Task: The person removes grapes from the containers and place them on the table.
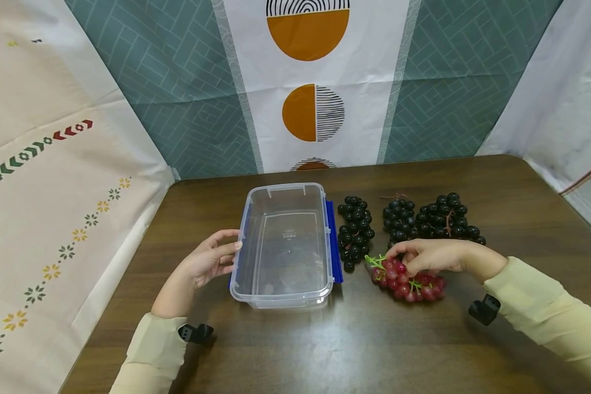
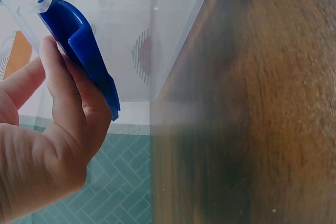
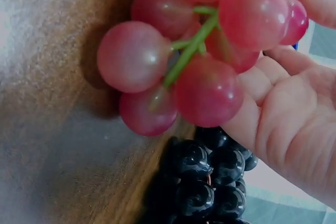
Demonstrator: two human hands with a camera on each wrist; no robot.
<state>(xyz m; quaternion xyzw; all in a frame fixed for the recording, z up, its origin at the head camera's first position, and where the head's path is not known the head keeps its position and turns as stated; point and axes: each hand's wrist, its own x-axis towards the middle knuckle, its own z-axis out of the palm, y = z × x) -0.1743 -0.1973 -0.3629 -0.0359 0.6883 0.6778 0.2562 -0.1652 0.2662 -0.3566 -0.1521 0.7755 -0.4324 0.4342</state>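
Note:
A clear plastic container with blue side latches stands lidless on the table. At its left rim, the fingertips of my left hand rest against the side, beside a blue latch that hangs outward in the left wrist view. To the right of the container, my right hand pinches a bunch of red grapes from above. In the right wrist view the red grapes and their green stem show close up; the grip point is partly hidden.
Beside the container's right latch lies a bunch of black grapes. Further black bunches lie behind the right hand. A patterned cloth hangs past the back edge of the brown table.

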